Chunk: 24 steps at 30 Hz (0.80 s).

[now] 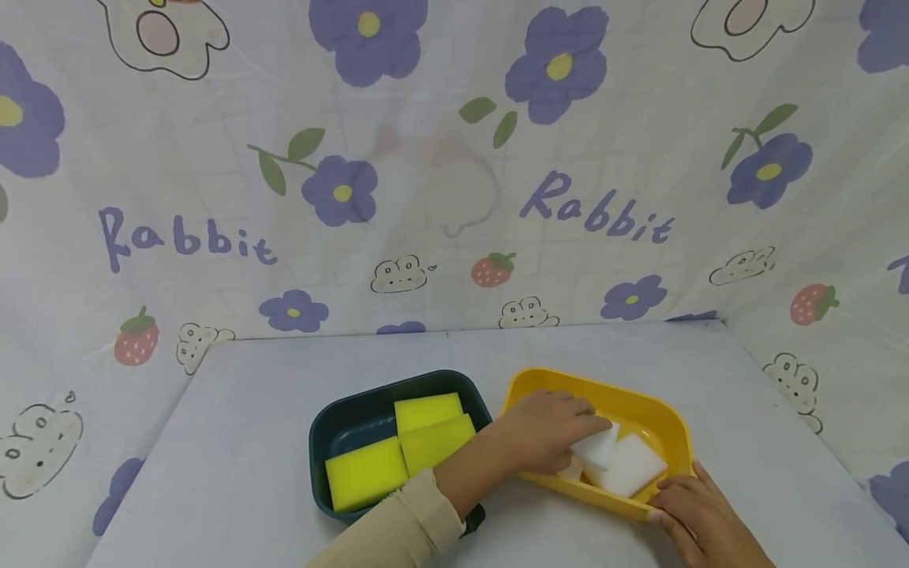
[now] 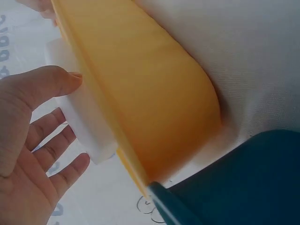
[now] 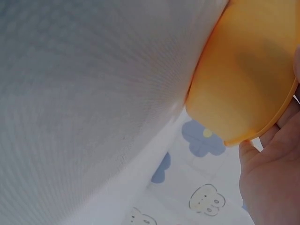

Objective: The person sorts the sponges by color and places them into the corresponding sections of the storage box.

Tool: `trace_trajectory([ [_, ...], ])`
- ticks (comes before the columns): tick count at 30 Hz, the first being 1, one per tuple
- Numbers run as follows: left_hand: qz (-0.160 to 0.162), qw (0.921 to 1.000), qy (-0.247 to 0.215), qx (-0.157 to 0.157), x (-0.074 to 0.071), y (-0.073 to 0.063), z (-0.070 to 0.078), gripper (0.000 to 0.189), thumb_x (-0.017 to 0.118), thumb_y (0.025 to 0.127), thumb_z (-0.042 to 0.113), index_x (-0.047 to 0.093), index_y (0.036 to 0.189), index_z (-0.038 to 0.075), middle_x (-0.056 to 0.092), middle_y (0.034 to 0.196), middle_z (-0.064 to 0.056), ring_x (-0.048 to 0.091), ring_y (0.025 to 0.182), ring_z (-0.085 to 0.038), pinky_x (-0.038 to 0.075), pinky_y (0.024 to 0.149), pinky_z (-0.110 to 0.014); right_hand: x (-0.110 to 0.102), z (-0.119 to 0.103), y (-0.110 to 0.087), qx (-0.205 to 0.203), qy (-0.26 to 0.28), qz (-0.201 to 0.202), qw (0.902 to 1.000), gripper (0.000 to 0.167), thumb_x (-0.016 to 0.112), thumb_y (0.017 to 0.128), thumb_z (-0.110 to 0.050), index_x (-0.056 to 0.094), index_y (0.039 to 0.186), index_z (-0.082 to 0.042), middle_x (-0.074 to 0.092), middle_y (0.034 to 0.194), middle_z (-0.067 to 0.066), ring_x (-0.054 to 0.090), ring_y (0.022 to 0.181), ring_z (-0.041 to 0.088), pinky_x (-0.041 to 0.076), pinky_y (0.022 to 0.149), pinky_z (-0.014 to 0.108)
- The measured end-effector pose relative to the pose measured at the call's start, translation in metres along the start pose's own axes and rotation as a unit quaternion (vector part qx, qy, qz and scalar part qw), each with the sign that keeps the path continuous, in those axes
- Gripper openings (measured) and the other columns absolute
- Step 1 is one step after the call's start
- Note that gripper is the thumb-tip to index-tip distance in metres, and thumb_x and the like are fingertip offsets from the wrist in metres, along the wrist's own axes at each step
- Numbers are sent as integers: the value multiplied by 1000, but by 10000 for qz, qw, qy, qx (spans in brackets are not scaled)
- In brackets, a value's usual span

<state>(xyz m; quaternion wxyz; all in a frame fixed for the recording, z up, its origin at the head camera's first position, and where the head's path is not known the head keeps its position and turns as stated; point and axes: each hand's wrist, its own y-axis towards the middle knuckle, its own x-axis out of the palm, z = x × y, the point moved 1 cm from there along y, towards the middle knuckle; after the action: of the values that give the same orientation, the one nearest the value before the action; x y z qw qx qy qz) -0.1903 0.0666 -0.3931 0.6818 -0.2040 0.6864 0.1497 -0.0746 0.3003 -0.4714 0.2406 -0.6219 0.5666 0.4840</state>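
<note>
My left hand reaches into a yellow plastic container and pinches a white sponge block between thumb and fingers. The other fingertips spread out beside that block in the left wrist view. Another white sponge lies flat in the container, partly overlapped by the pinched one. A further pale piece shows under my hand. With my right hand I grip the container's near right corner, thumb and fingers at the rim. Its outer wall fills part of the right wrist view.
Left of the yellow container stands a dark teal container with several yellow sponges in it. My left forearm crosses over its near right corner. Both sit on a white table; a patterned curtain hangs behind and at the sides.
</note>
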Motion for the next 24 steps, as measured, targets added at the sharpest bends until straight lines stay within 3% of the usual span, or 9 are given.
trace_trajectory([
  [8,58,9997,-157,-191,11,12,-9,57,71,94,19,50,146,28,55,140,9,52,122,-7,41,104,-23,0,-1,-1,-6,7,80,10000,21,74,93,-20,64,87,-38,57,96,-22,56,98,13,16,119,55],
  [17,65,9975,-270,-657,17,20,-9,27,68,96,15,54,115,27,57,109,12,50,90,-7,44,84,-22,-2,-2,1,315,82,-321,9990,11,69,96,-30,66,87,-36,57,95,-22,56,101,16,12,120,53],
  [24,92,9978,-83,-654,19,24,-11,17,66,98,15,55,105,26,53,99,11,48,84,-8,41,71,-19,-1,-2,0,33,7,34,10000,19,74,93,-22,65,86,-38,57,94,-23,56,98,13,15,120,53],
])
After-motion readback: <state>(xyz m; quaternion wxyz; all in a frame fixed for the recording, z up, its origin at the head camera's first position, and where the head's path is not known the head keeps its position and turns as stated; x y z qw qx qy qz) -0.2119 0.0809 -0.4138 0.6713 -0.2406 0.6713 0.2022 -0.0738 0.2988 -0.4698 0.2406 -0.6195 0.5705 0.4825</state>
